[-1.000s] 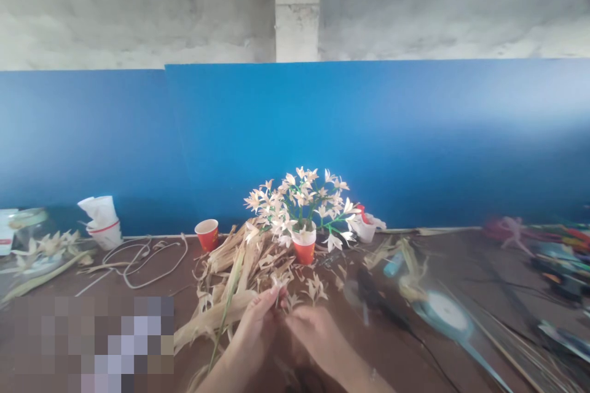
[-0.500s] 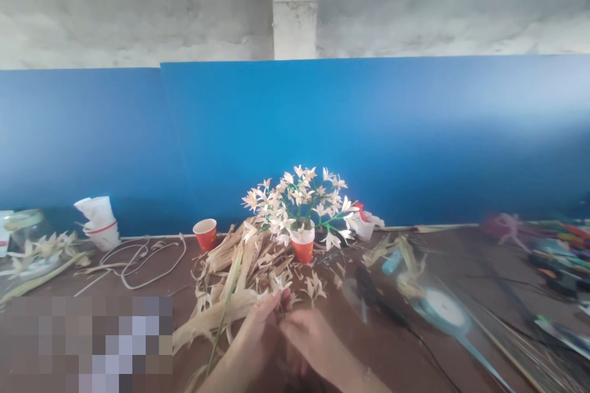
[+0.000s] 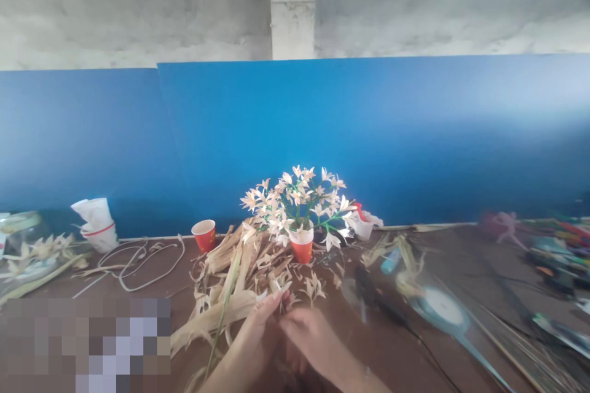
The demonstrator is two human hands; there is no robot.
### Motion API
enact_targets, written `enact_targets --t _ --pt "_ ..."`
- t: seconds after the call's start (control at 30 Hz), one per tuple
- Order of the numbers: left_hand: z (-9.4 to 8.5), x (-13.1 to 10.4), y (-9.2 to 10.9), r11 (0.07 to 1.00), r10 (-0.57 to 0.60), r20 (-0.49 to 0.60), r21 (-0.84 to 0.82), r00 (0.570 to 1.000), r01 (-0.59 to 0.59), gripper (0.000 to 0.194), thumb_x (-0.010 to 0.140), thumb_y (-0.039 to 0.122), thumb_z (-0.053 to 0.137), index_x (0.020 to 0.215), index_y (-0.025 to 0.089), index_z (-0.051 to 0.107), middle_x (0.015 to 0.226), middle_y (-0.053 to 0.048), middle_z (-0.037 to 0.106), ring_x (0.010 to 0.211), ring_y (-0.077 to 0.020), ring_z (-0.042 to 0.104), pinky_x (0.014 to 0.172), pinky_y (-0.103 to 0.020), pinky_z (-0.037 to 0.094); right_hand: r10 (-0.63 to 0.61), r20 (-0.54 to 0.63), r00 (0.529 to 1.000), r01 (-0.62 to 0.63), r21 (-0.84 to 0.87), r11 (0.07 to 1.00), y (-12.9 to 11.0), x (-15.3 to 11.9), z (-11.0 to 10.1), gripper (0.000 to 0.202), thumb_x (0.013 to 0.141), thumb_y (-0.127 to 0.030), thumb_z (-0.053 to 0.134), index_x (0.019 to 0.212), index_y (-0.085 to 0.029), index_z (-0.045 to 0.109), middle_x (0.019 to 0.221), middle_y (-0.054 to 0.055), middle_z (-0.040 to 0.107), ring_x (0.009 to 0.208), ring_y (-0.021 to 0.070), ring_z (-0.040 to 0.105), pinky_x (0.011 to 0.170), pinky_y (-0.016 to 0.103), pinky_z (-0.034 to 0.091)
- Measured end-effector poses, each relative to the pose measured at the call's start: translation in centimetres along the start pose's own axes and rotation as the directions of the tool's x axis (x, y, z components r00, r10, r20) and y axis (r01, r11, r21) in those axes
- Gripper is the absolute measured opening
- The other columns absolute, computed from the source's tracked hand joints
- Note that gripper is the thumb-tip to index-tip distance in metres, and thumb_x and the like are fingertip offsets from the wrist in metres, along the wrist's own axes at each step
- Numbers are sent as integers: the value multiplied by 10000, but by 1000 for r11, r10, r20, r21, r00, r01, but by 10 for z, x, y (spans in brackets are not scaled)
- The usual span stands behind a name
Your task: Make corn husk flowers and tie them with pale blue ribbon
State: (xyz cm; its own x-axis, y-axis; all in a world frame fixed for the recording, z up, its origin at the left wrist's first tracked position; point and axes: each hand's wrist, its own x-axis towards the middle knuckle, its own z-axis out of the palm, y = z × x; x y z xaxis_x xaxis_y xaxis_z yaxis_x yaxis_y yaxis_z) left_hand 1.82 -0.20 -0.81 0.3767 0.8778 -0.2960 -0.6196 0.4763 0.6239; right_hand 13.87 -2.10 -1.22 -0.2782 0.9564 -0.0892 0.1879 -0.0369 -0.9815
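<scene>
In the lower middle, my left hand [image 3: 259, 326] pinches a pale corn-husk flower [image 3: 280, 284] between thumb and fingers. My right hand [image 3: 311, 334] is close beside it, its fingers curled in below the flower; whatever they grip is hidden. A loose husk flower [image 3: 314, 288] lies just beyond my right hand. Behind both hands is a pile of dried corn husks [image 3: 239, 258]. A red and white paper cup [image 3: 302, 249] stands at the pile's right side, holding green stems with many cream flowers [image 3: 299, 196].
Another paper cup [image 3: 204, 236] stands left of the husks, near a white cable [image 3: 152, 282]. Farther left are a tissue-filled cup [image 3: 99, 233] and more husk flowers [image 3: 41, 252]. On the right lie a dark corded tool [image 3: 380, 301], a roll of pale tape [image 3: 445, 310] and thin sticks [image 3: 520, 344].
Both hands stay almost in place, with the flower still in my left fingers. The whole view has shifted very slightly.
</scene>
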Motion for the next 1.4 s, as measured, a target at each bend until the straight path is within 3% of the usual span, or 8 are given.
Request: enact_targets --t 0.23,0.63,0.97,1.17,1.4 --pt "0 1 -2 999 -2 135 43 991 -4 279 745 390 608 845 130 589 631 -18 612 470 -168 577 421 -263 418 -14 -34 999 14 22 1000 -2 -2 1 402 788 -505 470 604 -152 525 426 -40 518 348 72 489 325 146 335" --pt "0 2 -10 993 -12 233 121 972 -16 256 791 414 530 797 159 552 422 21 519 315 -156 493 357 -255 385 -21 -55 998 23 23 999 -1 0 0 397 797 -508 456 608 -161 495 435 -44 523 354 74 496 338 159 336" --pt "2 1 -6 995 -4 214 102 977 -18 296 760 445 564 842 161 557 482 19 552 330 -153 507 356 -252 378 -27 -49 998 29 33 999 -4 -2 0 385 785 -493 479 600 -157 507 426 -40 516 342 74 487 323 153 328" --pt "14 -7 0 998 50 153 40 987 -56 254 743 393 610 768 140 590 621 -26 625 531 -165 598 512 -256 438 -41 -20 999 41 29 999 0 -1 -1 438 778 -551 464 612 -151 526 432 -36 520 332 67 468 304 142 325" --pt "12 -6 0 996 74 131 31 989 -79 246 726 378 633 760 136 603 632 -39 639 569 -180 613 562 -269 444 -42 13 999 42 -5 999 6 1 -1 483 777 -586 452 586 -147 514 419 -37 506 320 60 455 296 135 298"
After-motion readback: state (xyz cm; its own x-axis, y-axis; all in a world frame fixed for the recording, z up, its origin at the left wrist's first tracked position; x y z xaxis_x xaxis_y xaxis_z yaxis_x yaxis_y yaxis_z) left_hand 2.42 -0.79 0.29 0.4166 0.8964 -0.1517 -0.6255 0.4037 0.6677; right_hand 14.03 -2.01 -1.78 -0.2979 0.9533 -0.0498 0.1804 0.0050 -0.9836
